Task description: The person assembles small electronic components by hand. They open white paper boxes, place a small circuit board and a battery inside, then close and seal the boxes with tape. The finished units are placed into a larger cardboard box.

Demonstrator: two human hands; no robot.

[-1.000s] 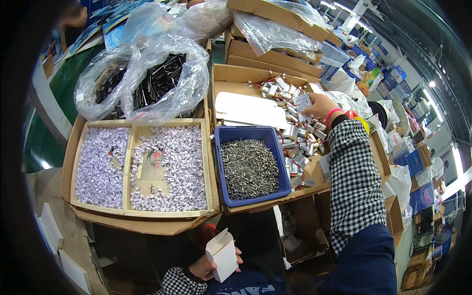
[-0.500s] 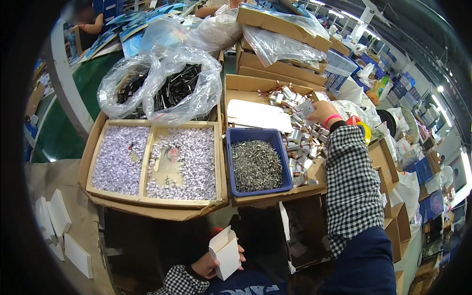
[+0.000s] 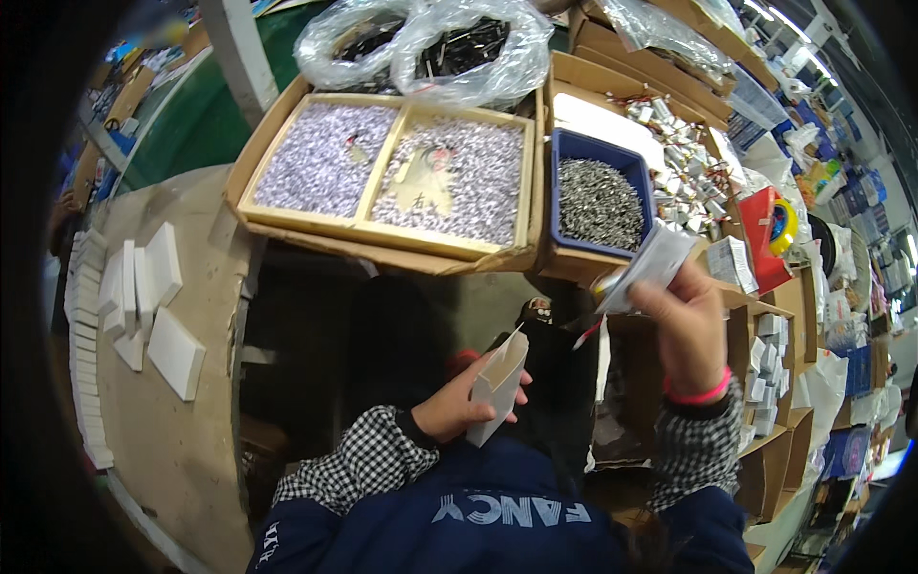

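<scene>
My left hand (image 3: 449,407) grips a small white cardboard box (image 3: 501,383), tilted, with its top end open. To the right and higher up, my right hand (image 3: 692,330) pinches a flat, silvery-white battery pack (image 3: 648,270) with a short red lead hanging from it. The pack is slightly blurred and stays apart from the box. Beyond it, a blue plastic bin (image 3: 557,230) holds many small metal pins. Loose silver battery packs (image 3: 684,158) with red wires lie in the cardboard box behind that bin.
A wooden divided tray (image 3: 368,196) of small white pieces stands ahead. Behind it, clear bags (image 3: 469,81) hold black parts. White boxes (image 3: 177,354) lie on the left-hand table. At right are a red box (image 3: 758,225), yellow tape (image 3: 782,227) and a carton of small white boxes (image 3: 768,359).
My right hand has come back from the battery pile toward me, carrying a battery pack. The left hand still holds the white box. The view has tilted downward and turned.
</scene>
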